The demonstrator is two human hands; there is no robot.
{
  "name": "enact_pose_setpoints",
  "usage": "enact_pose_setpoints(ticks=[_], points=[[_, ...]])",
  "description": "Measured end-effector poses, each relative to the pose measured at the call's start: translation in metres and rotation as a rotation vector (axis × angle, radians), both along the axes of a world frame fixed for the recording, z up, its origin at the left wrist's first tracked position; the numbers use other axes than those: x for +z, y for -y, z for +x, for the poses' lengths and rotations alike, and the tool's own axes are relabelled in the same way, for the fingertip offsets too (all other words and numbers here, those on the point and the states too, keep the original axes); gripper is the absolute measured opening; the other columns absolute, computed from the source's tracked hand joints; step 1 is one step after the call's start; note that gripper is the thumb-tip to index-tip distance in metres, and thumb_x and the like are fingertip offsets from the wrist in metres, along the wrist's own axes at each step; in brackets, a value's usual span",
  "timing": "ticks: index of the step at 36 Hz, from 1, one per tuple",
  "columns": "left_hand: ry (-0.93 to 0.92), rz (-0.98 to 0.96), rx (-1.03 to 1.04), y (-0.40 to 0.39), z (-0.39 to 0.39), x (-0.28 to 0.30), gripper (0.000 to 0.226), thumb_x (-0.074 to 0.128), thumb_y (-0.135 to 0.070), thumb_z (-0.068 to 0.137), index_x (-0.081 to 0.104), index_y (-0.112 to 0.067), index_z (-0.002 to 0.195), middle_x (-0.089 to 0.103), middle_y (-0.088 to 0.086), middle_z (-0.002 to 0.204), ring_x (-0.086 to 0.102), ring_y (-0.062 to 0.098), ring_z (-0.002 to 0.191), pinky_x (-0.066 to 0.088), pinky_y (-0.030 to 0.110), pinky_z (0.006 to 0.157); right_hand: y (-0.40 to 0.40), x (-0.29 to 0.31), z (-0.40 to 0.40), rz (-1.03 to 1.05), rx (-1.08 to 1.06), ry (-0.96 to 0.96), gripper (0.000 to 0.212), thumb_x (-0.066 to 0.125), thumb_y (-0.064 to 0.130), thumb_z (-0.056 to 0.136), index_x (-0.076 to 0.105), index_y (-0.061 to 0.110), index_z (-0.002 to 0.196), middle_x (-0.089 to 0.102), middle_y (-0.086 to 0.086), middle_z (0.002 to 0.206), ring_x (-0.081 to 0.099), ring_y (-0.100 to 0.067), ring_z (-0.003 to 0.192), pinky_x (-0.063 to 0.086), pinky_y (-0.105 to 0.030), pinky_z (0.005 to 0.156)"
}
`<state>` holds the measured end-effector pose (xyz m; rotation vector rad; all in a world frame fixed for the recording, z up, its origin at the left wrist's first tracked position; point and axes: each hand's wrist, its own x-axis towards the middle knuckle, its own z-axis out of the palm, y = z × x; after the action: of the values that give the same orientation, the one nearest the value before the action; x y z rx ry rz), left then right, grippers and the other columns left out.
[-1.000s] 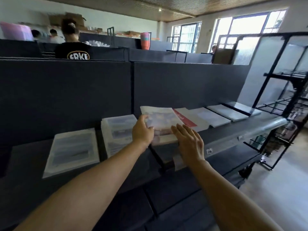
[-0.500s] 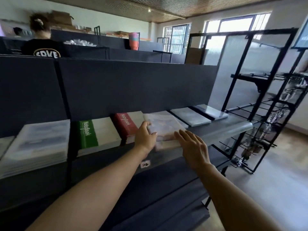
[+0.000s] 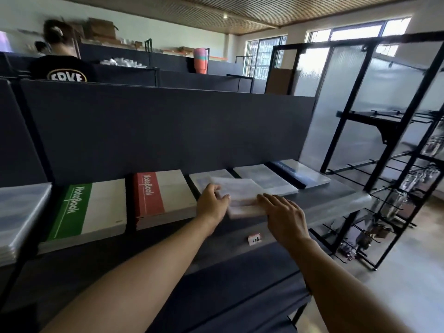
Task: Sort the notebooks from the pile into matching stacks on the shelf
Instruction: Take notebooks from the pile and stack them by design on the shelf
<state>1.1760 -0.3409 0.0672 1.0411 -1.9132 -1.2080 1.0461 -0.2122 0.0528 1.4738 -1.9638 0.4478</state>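
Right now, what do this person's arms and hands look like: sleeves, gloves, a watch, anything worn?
Both forearms are bare as far as the picture reaches; no sleeve shows. The left hand and the right hand wear no gloves. No ring, watch or bracelet is visible on either wrist, and no markings show.

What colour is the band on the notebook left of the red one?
Green, with white "NoteBook" lettering, on the green-banded notebook; the head view shows it plainly.

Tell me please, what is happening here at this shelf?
A person is sorting notebooks on a dark shelf. Both hands are on a pale notebook stack: the left hand holds its left edge and the right hand lies flat at its front right corner. To the left lie a red notebook stack and a green notebook stack; more pale stacks lie to the right.
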Motion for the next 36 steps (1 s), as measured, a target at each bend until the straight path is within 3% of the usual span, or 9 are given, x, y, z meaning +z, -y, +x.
enact_pose_setpoints(ticks=[3, 5, 9, 14, 17, 19, 23, 30, 36], points=[[0.036, 0.026, 0.004, 0.009, -0.009, -0.006, 0.034, 0.057, -0.021, 0.096, 0.053, -0.01, 0.128, 0.057, 0.003, 0.119, 0.053, 0.015, 0.101, 0.039, 0.022, 0.082, 0.007, 0.0, -0.014, 0.038, 0.051, 0.021, 0.058, 0.087, -0.001, 0.043, 0.074, 0.012, 0.098, 0.074, 0.0, 0.089, 0.072, -0.019, 0.075, 0.057, -0.028, 0.06], [0.081, 0.017, 0.015, 0.015, -0.013, -0.009, 0.034, 0.056, -0.022, 0.096, 0.053, -0.01, 0.128, 0.058, 0.004, 0.122, 0.054, 0.019, 0.109, 0.039, 0.022, 0.083, 0.012, -0.003, -0.022, 0.06, 0.085, 0.02, 0.054, 0.087, 0.001, 0.045, 0.074, 0.013, 0.096, 0.074, 0.0, 0.09, 0.072, -0.018, 0.077, 0.058, -0.028, 0.063], [0.226, -0.061, 0.033, 0.022, -0.019, -0.014, 0.035, 0.054, -0.022, 0.096, 0.054, -0.01, 0.129, 0.049, 0.008, 0.13, 0.054, 0.017, 0.103, 0.041, 0.022, 0.08, 0.025, -0.007, -0.035, 0.133, 0.14, 0.016, 0.043, 0.085, 0.004, 0.052, 0.072, 0.017, 0.092, 0.072, 0.002, 0.089, 0.07, -0.019, 0.078, 0.059, -0.031, 0.065], [0.383, -0.148, 0.033, 0.016, -0.028, -0.017, 0.041, 0.053, -0.034, 0.097, 0.053, -0.009, 0.129, 0.037, 0.009, 0.136, 0.056, 0.023, 0.112, 0.046, 0.028, 0.093, 0.031, -0.013, -0.052, 0.276, 0.157, 0.103, 0.041, 0.079, 0.009, 0.061, 0.068, 0.024, 0.098, 0.069, 0.007, 0.093, 0.069, -0.018, 0.085, 0.057, -0.032, 0.065], [0.357, -0.184, 0.068, 0.009, -0.04, -0.022, 0.042, 0.058, -0.035, 0.094, 0.056, -0.008, 0.125, 0.039, 0.008, 0.135, 0.057, 0.022, 0.112, 0.047, 0.034, 0.098, 0.033, -0.003, -0.056, 0.386, 0.147, 0.092, 0.037, 0.056, 0.019, 0.085, 0.058, 0.029, 0.12, 0.062, 0.011, 0.119, 0.058, -0.015, 0.112, 0.047, -0.031, 0.087], [0.337, -0.203, 0.121, 0.003, -0.049, -0.023, 0.037, 0.06, -0.028, 0.093, 0.058, -0.009, 0.124, 0.041, 0.007, 0.136, 0.054, 0.022, 0.115, 0.046, 0.031, 0.097, 0.036, 0.003, -0.06, 0.441, 0.159, 0.111, 0.041, 0.05, 0.022, 0.088, 0.052, 0.03, 0.127, 0.057, 0.011, 0.126, 0.052, -0.015, 0.119, 0.041, -0.031, 0.092], [0.293, -0.183, 0.244, -0.003, -0.058, -0.029, 0.03, 0.055, -0.012, 0.094, 0.055, -0.013, 0.124, 0.039, 0.004, 0.137, 0.051, 0.021, 0.116, 0.041, 0.022, 0.083, 0.041, 0.003, -0.066, 0.498, 0.207, 0.144, 0.045, 0.054, 0.02, 0.087, 0.049, 0.03, 0.131, 0.056, 0.008, 0.127, 0.052, -0.016, 0.118, 0.045, -0.033, 0.09], [0.302, -0.254, 0.268, -0.015, -0.058, -0.039, 0.032, 0.063, -0.019, 0.089, 0.057, -0.015, 0.12, 0.041, 0.001, 0.135, 0.051, 0.021, 0.117, 0.047, 0.032, 0.096, 0.044, -0.003, -0.076, 0.455, 0.284, 0.241, 0.049, 0.059, 0.025, 0.088, 0.048, 0.032, 0.135, 0.055, 0.01, 0.132, 0.05, -0.013, 0.121, 0.04, -0.028, 0.093], [0.259, -0.262, 0.305, -0.016, -0.06, -0.039, 0.035, 0.066, -0.019, 0.087, 0.056, -0.015, 0.12, 0.044, 0.001, 0.135, 0.052, 0.022, 0.116, 0.049, 0.036, 0.095, 0.047, 0.002, -0.075, 0.507, 0.288, 0.255, 0.053, 0.06, 0.034, 0.086, 0.047, 0.03, 0.137, 0.052, 0.008, 0.135, 0.048, -0.014, 0.124, 0.04, -0.029, 0.097]])
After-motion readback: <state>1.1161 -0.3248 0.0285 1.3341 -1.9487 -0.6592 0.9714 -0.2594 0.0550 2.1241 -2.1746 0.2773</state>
